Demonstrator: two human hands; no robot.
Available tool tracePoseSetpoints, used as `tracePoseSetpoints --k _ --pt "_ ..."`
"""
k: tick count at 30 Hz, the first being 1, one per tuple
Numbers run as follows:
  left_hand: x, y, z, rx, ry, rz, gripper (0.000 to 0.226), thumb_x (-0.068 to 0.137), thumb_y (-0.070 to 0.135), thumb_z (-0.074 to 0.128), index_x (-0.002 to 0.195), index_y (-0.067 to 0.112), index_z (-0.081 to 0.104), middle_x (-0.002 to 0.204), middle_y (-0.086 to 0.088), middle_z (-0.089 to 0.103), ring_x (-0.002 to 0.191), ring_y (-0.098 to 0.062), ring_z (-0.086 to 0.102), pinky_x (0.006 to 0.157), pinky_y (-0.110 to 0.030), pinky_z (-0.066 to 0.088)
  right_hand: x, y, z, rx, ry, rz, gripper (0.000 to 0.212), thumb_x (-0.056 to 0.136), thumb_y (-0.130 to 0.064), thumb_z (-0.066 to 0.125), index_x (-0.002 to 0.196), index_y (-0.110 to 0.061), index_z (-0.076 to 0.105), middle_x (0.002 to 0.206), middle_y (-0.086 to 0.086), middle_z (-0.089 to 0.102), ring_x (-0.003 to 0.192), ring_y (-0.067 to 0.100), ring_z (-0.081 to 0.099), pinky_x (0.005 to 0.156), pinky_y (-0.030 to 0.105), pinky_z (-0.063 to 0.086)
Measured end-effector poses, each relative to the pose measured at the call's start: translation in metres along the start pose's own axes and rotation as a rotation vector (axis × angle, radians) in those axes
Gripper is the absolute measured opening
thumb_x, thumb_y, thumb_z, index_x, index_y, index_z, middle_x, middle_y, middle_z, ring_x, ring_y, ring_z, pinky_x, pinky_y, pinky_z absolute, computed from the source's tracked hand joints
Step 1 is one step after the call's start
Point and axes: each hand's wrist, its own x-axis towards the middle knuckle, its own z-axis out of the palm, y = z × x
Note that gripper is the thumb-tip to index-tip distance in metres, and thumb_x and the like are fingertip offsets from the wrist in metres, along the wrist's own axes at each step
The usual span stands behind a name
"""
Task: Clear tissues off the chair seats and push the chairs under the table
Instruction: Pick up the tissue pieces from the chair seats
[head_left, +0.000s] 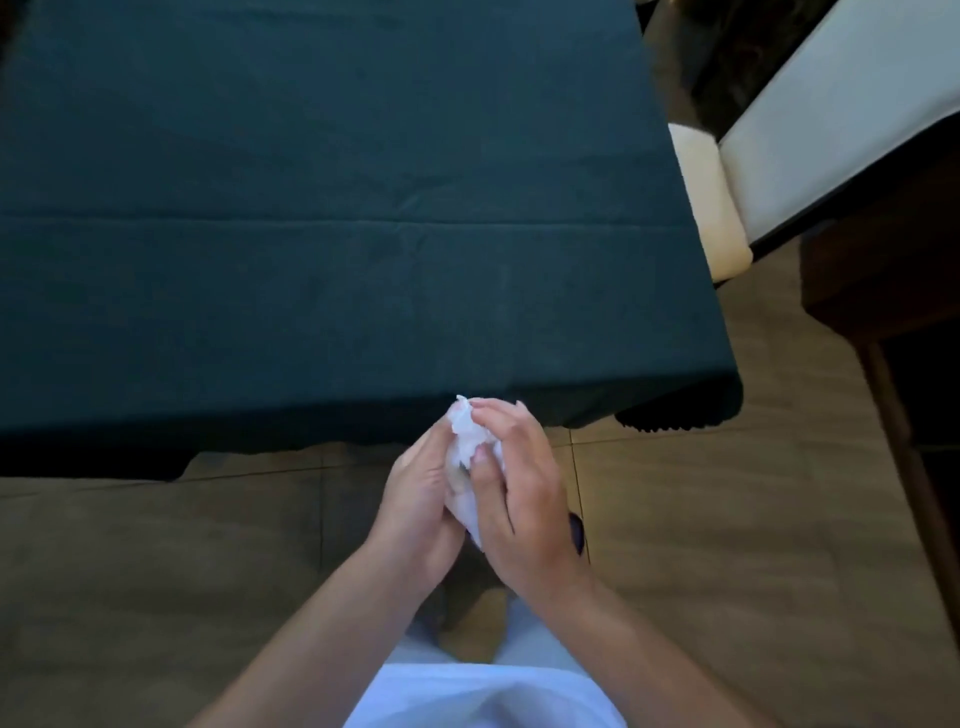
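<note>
A dark green cloth (322, 208) drapes the surface, above a tan tiled floor (727, 519); a cream chair (711, 202) stands at its right edge. Left hand (415, 499) and right hand (519, 499) together hold crumpled white tissues (467, 431) in a closed grip

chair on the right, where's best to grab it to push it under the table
Probably the chair by the top edge of its white backrest, from behind, on the side away from the table. The back faces outward while the cream seat already points at the table's right edge, so a push there should drive it straight in. Both hands are full of tissue for now.
</note>
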Motion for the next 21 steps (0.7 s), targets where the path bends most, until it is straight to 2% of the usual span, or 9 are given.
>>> tracePoseSetpoints --k 2,4,8,11,14,16,18,20,21 --pt "0.006 0.006 -0.018 0.022 0.013 -0.002 0.033 0.089 0.03 0.072 0.11 0.005 0.071 0.1 -0.016 0.068 0.088 -0.023 0.07 0.074 -0.033 0.06 -0.005 -0.002 0.012 -0.053 0.007 0.066 0.032 0.103 -0.021 0.044 0.127 -0.009 0.063 0.136 0.001 0.059 0.127 0.016 0.053 0.108 0.042 0.043" --pt "0.015 0.006 -0.031 0.076 0.055 0.003 0.025 0.1 0.023 0.063 0.116 0.005 0.069 0.101 -0.018 0.071 0.087 -0.025 0.072 0.072 -0.035 0.06 -0.007 -0.002 0.02 -0.027 -0.015 0.186 0.035 0.105 -0.032 0.044 0.131 -0.017 0.062 0.145 -0.004 0.052 0.132 0.013 0.05 0.108 0.032 0.043" --pt "0.039 -0.01 -0.045 0.208 0.098 0.025 0.023 0.102 0.018 0.06 0.12 0.006 0.066 0.106 -0.018 0.074 0.09 -0.026 0.074 0.074 -0.036 0.061 -0.02 0.01 0.032 0.203 -0.023 0.442 0.039 0.106 -0.044 0.044 0.141 -0.033 0.057 0.157 -0.012 0.04 0.142 -0.003 0.038 0.11 0.013 0.034" --pt "0.06 -0.037 -0.054 0.3 0.175 -0.001 0.019 0.1 0.013 0.061 0.116 0.009 0.069 0.107 -0.017 0.076 0.09 -0.025 0.074 0.076 -0.036 0.059 -0.038 0.035 0.043 0.227 -0.071 0.558 0.043 0.107 -0.049 0.039 0.145 -0.037 0.053 0.159 -0.012 0.038 0.145 -0.008 0.029 0.117 0.019 0.031" --pt "0.077 -0.074 -0.06 0.292 0.253 -0.063 0.018 0.099 0.016 0.061 0.113 0.01 0.071 0.097 -0.013 0.076 0.085 -0.023 0.073 0.076 -0.035 0.055 -0.056 0.069 0.055 0.178 -0.102 0.633 0.052 0.105 -0.055 0.03 0.145 -0.03 0.051 0.152 -0.01 0.046 0.14 0.001 0.041 0.114 0.031 0.04" --pt "0.083 -0.098 -0.062 0.285 0.292 -0.091 0.016 0.097 0.015 0.061 0.106 0.009 0.073 0.089 -0.01 0.074 0.083 -0.022 0.071 0.075 -0.035 0.054 -0.066 0.089 0.054 0.158 -0.099 0.677 0.052 0.104 -0.055 0.028 0.14 -0.028 0.056 0.142 -0.009 0.054 0.129 -0.001 0.048 0.105 0.028 0.044" --pt "0.094 -0.118 -0.064 0.304 0.305 -0.108 0.013 0.096 0.017 0.062 0.092 0.012 0.073 0.079 -0.005 0.071 0.078 -0.021 0.069 0.071 -0.035 0.054 -0.074 0.108 0.047 0.201 -0.095 0.724 0.04 0.107 -0.046 0.034 0.132 -0.032 0.062 0.135 -0.012 0.058 0.121 -0.009 0.05 0.099 0.021 0.042" --pt "0.106 -0.134 -0.07 0.348 0.304 -0.123 0.018 0.097 0.021 0.062 0.08 0.017 0.069 0.07 0.0 0.067 0.071 -0.017 0.067 0.064 -0.032 0.053 -0.078 0.13 0.046 0.236 -0.094 0.756 0.032 0.108 -0.038 0.043 0.128 -0.032 0.066 0.13 -0.013 0.061 0.118 -0.009 0.052 0.101 0.022 0.045" --pt "0.113 -0.142 -0.076 0.354 0.306 -0.123 0.018 0.099 0.024 0.062 0.083 0.018 0.069 0.072 0.001 0.069 0.071 -0.016 0.069 0.064 -0.031 0.053 -0.08 0.142 0.048 0.239 -0.088 0.768 0.03 0.107 -0.036 0.046 0.126 -0.03 0.069 0.127 -0.011 0.063 0.116 -0.005 0.056 0.102 0.026 0.047"
